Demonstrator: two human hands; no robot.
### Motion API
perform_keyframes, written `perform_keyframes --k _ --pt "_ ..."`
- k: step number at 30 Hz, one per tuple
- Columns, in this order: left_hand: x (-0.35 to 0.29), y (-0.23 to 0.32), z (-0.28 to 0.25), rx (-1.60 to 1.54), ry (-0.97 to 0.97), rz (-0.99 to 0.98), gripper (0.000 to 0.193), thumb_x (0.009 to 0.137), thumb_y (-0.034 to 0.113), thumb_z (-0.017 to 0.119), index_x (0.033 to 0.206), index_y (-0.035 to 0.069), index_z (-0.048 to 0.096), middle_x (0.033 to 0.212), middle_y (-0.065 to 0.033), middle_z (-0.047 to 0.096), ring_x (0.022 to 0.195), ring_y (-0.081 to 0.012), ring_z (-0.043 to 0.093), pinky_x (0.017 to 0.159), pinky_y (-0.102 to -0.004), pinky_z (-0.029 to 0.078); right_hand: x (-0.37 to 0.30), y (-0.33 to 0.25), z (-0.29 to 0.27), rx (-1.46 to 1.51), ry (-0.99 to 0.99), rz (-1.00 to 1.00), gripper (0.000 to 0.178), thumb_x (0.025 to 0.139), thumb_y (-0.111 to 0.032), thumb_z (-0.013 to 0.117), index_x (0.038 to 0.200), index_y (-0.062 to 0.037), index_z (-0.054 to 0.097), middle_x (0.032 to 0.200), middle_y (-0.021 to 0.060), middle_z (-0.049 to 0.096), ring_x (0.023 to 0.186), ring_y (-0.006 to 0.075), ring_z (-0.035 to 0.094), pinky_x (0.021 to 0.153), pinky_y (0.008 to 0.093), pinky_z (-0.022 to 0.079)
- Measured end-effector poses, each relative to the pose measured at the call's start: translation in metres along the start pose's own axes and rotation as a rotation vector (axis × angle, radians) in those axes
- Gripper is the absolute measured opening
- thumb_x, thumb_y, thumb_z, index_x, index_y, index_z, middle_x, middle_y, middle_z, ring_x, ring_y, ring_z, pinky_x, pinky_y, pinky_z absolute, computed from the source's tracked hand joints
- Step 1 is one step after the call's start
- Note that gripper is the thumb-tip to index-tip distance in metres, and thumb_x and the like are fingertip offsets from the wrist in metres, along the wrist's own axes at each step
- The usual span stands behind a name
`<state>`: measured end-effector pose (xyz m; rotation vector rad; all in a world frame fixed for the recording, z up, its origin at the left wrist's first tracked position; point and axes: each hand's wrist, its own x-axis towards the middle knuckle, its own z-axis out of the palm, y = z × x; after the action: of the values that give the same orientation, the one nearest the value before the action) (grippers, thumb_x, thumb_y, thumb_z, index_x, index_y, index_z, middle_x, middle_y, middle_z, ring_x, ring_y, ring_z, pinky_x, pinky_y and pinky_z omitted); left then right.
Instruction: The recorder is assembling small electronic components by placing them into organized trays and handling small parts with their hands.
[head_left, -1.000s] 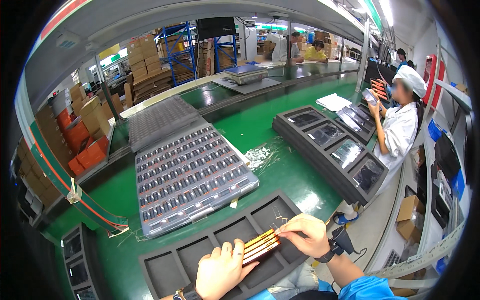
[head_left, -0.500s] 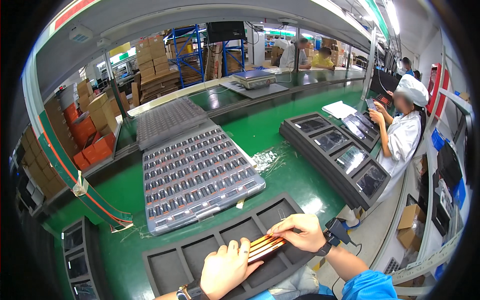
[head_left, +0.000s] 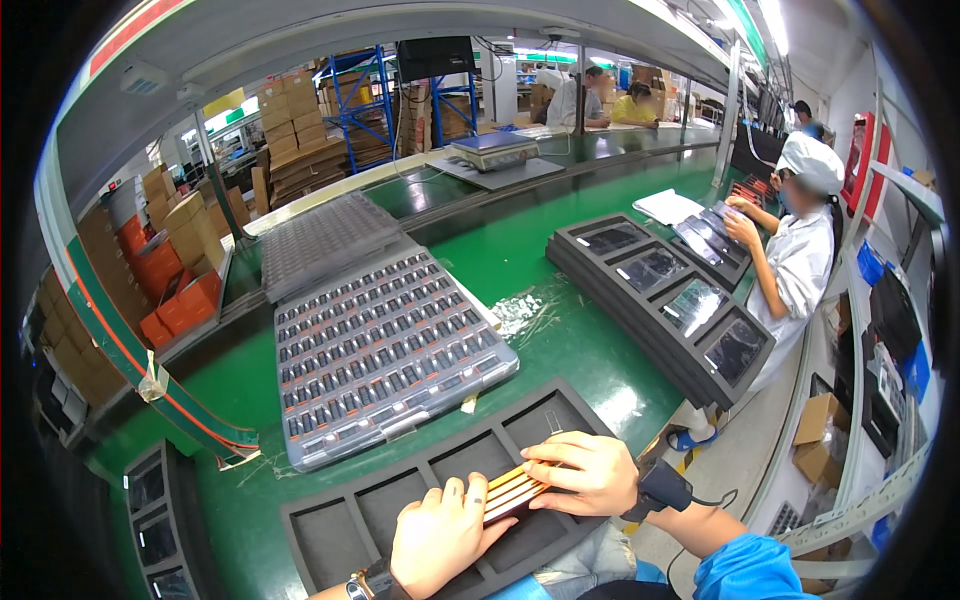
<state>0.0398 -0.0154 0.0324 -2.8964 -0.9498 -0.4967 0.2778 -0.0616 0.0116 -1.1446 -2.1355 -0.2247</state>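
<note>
My left hand (head_left: pixel 440 540) is closed around the near left end of a small stack of thin flat orange-edged pieces (head_left: pixel 512 494). At the stack's right end, my right hand (head_left: pixel 588 476) grips it with fingers bent over the top and thumb below. The stack is held tilted above a black foam tray (head_left: pixel 392 502), whose visible compartments hold nothing. Both forearms and the stack hide the tray's near right part. What exactly the pieces are cannot be made out.
Beyond the foam tray lies a clear plastic tray (head_left: pixel 405 432) filled with rows of small dark parts. Foam trays (head_left: pixel 655 345) with dark screen-like panels stand stacked at right, beside a person in white (head_left: pixel 805 250). Another foam tray (head_left: pixel 160 490) lies at left; a scale (head_left: pixel 493 150) sits farther back.
My right hand has moved from pinching the stack's far edge to wrapping more fingers over its right end. The stack stays in both hands. The co-worker's hands have lowered toward the panels.
</note>
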Motion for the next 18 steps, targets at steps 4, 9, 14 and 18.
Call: perform_keyframes --k 4,9,14,18 --pt "0.005 -0.008 0.01 0.098 -0.013 0.056 0.064 0.078 0.059 0.072 0.11 0.005 0.061 0.075 -0.0028 0.056 0.058 -0.0153 0.062 0.047 -0.0283 0.05 -0.004 0.007 -0.008 0.094 -0.096 0.049 0.034 0.087 -0.034 0.073 0.108 -0.0079 0.069 0.117 0.0093 0.065 0.099 0.0262 0.066 0.087 0.0359 0.055" --pt "0.003 -0.006 0.007 0.107 0.002 0.053 0.063 0.079 0.059 0.072 0.11 0.005 0.061 0.075 -0.0032 0.057 0.059 -0.0161 0.063 0.048 -0.0289 0.051 -0.001 0.061 -0.007 0.048 -0.005 0.283 0.014 0.091 -0.013 0.063 0.104 -0.0116 0.07 0.103 0.0038 0.068 0.096 0.0256 0.063 0.085 0.0372 0.053" --pt "0.003 0.0 -0.002 -0.008 -0.012 0.013 0.064 0.081 0.048 0.073 0.119 0.0 0.057 0.088 -0.0118 0.063 0.073 -0.0266 0.066 0.06 -0.0353 0.054 0.001 0.107 0.005 -0.071 -0.409 -0.075 0.017 0.08 -0.015 0.067 0.096 -0.017 0.072 0.103 -0.0018 0.066 0.104 0.0195 0.059 0.085 0.0316 0.05" --pt "0.003 0.001 -0.007 -0.024 -0.05 -0.009 0.063 0.082 0.048 0.073 0.119 -0.001 0.057 0.088 -0.0133 0.064 0.074 -0.0282 0.066 0.062 -0.0358 0.054 0.013 0.109 0.005 -0.179 -0.503 -0.164 0.007 0.081 -0.02 0.065 0.087 -0.0172 0.067 0.094 -0.0029 0.063 0.099 0.0166 0.059 0.08 0.0311 0.049"
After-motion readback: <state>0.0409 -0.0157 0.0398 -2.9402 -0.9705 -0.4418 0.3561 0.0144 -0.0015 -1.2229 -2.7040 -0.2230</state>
